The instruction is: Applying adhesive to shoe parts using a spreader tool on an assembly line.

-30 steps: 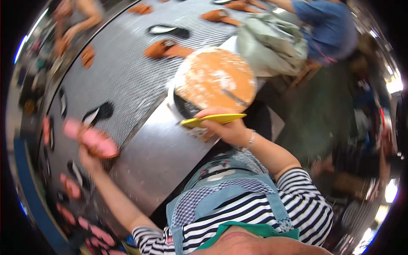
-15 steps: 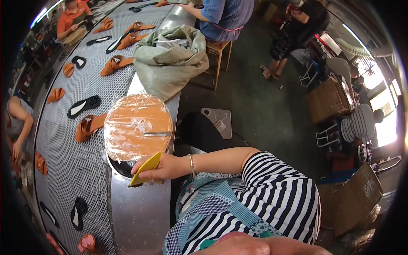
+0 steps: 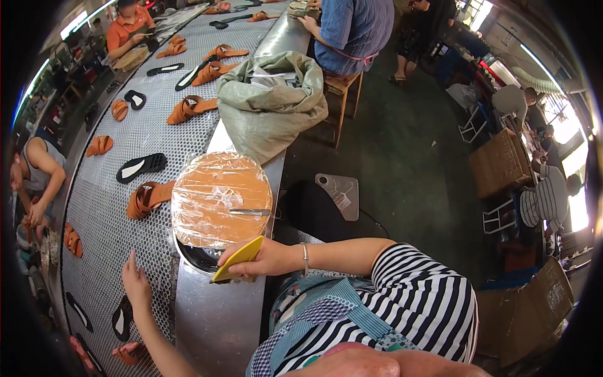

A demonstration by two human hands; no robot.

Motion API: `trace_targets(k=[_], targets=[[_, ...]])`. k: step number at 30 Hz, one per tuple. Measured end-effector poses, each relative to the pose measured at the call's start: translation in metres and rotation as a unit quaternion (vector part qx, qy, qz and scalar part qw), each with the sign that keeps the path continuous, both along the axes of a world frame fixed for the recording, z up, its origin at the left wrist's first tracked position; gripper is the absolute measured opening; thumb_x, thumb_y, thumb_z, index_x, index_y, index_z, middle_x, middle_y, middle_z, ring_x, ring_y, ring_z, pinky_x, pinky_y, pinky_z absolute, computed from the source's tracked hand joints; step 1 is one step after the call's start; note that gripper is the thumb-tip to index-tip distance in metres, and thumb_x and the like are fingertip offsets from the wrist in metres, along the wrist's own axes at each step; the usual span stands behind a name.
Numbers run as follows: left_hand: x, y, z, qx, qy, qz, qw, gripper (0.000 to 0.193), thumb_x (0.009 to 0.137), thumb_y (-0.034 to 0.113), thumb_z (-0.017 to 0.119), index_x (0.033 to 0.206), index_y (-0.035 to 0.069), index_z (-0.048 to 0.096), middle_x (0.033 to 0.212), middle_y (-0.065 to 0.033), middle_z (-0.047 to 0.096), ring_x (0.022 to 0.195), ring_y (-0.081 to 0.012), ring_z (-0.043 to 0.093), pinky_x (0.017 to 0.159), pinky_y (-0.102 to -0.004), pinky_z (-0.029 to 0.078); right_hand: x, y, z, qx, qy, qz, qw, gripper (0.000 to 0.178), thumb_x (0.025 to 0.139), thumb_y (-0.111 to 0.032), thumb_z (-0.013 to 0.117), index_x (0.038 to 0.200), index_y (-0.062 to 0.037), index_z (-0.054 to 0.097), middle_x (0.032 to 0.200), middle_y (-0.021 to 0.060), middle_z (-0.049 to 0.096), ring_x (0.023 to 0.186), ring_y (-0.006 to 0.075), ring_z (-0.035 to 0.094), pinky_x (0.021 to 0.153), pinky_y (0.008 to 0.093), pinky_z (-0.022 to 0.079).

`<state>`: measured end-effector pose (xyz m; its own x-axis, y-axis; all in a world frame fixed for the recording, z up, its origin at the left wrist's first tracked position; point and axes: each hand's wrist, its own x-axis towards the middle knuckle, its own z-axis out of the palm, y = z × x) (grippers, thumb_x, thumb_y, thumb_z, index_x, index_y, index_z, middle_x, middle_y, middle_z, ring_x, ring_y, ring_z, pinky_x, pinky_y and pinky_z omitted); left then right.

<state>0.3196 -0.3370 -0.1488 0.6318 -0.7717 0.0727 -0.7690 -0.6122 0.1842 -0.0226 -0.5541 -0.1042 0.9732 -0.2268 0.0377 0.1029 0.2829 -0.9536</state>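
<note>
My right hand point(image 3: 275, 256) is closed around a flat yellow tool point(image 3: 244, 256) shaped like a scraper, its lower edge dark. It is held just in front of a round pad point(image 3: 220, 201), orange-brown under clear wrinkled film, seated in a black dish point(image 3: 200, 256). Across the pad lies a thin metal strip point(image 3: 249, 212). Over the perforated conveyor belt point(image 3: 107, 242) my left hand point(image 3: 137, 286) reaches out empty, index finger stretched. Near it lie a black sole point(image 3: 121, 319) and a pink strap piece point(image 3: 129, 353). A brown sandal upper point(image 3: 149, 200) touches the pad's left side.
More brown uppers point(image 3: 190, 109) and black soles point(image 3: 142, 167) lie along the belt. A green cloth sack point(image 3: 273, 107) stands behind the pad on the metal ledge point(image 3: 217, 320). People sit across the belt and ahead; a wooden stool point(image 3: 342, 94) and cardboard box point(image 3: 500, 164) stand at right.
My left hand has come into view from below, over the belt. The whole scene has shifted right and slightly down. My right hand still holds the yellow tool by the pad.
</note>
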Motion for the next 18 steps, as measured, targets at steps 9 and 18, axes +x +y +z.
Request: trace_targets(k=[9, 18], targets=[[0.038, -0.112, -0.034, 0.258, -0.056, 0.05, 0.963, 0.058, 0.099, 0.05, 0.035, 0.14, 0.009, 0.042, 0.088, -0.0191, 0.066, 0.075, -0.0331, 0.064, 0.064, -0.0453, 0.051, -0.012, -0.019, 0.003, -0.052, 0.01, -0.05, 0.997, 0.027, 0.092, -0.012, 0.062, 0.118, -0.0079, 0.061, 0.102, 0.0041, 0.065, 0.07, 0.0071, 0.061, 0.061, 0.0221, 0.054], [0.045, -0.089, -0.036, 0.072, -0.103, 0.098, 0.987, 0.058, 0.097, 0.048, 0.044, 0.143, 0.015, 0.037, 0.115, -0.0206, 0.055, 0.089, -0.035, 0.062, 0.071, -0.0441, 0.051, -0.01, -0.031, -0.003, -0.046, 0.036, -0.057, 0.997, 0.026, 0.091, -0.014, 0.063, 0.117, -0.009, 0.062, 0.104, 0.0028, 0.066, 0.075, 0.0066, 0.061, 0.063, 0.0224, 0.053]])
